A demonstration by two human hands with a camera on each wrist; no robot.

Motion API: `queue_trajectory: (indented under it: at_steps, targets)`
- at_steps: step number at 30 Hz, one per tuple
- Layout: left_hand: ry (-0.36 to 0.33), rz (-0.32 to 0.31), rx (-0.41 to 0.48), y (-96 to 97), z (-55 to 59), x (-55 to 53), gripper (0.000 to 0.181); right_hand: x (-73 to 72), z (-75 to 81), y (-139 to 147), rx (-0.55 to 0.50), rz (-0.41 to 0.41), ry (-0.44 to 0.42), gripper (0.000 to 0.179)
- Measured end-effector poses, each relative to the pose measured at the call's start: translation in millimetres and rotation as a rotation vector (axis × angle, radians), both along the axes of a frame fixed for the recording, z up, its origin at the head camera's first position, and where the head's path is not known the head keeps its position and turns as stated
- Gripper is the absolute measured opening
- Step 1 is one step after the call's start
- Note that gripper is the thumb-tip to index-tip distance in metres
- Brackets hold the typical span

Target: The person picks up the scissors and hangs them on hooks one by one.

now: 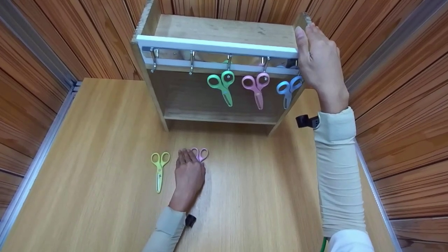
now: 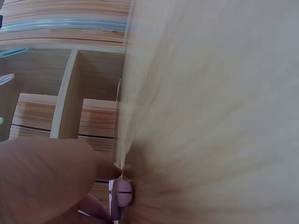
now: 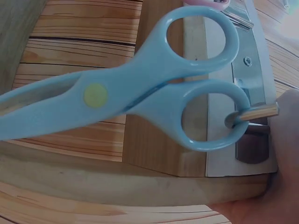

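Pink scissors [image 1: 200, 158] lay on the table [image 1: 105, 157], partly under your left hand [image 1: 189, 172] (couldn't tell if it pinched them); your right hand [image 1: 321, 59] gripped the wooden rack [image 1: 217, 114] near its top, above hanging blue scissors [image 1: 287, 92].

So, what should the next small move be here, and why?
Probably lift the pink scissors on the table with the left hand: that hand partly covers them, the right hand holds the shelf, and the second hook from the left is bare, next to the hanging green scissors.
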State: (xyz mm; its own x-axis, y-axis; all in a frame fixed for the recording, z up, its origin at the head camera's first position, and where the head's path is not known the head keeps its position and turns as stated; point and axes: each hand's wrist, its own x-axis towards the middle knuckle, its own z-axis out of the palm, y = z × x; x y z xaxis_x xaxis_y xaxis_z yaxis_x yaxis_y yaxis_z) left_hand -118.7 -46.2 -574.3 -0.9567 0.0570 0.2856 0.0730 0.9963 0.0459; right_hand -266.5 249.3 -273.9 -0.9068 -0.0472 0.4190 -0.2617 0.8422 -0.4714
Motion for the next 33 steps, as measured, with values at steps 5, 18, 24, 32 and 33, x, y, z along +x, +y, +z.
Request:
queue_trajectory:
  at_steps: [5, 18, 24, 32, 33]
  targets:
    - [0.084, 0.006, -0.054, 1.0, 2.5, -4.0, 0.043, 0.4, -1.3, 0.5, 0.018, -0.003, 0.012, 0.060]
    - [0.171, 0.029, -0.152, 4.5, 5.5, -16.3, 0.026, -0.1, -2.3, -1.1, -0.006, -0.050, 0.034, 0.060]
    - [0.157, 0.019, -0.201, 5.6, 4.2, -18.7, 0.018, -0.5, -2.1, -0.9, -0.007, -0.053, 0.041, 0.060]
    - [-0.045, -0.082, 0.099, -11.4, 21.4, -21.1, 0.022, -1.8, -3.5, -2.6, 0.001, -0.044, 0.048, 0.061]
    - [-0.108, -0.087, 0.182, -14.8, 25.5, -21.9, 0.023, -1.8, -3.6, -3.1, 0.001, -0.042, 0.049, 0.061]
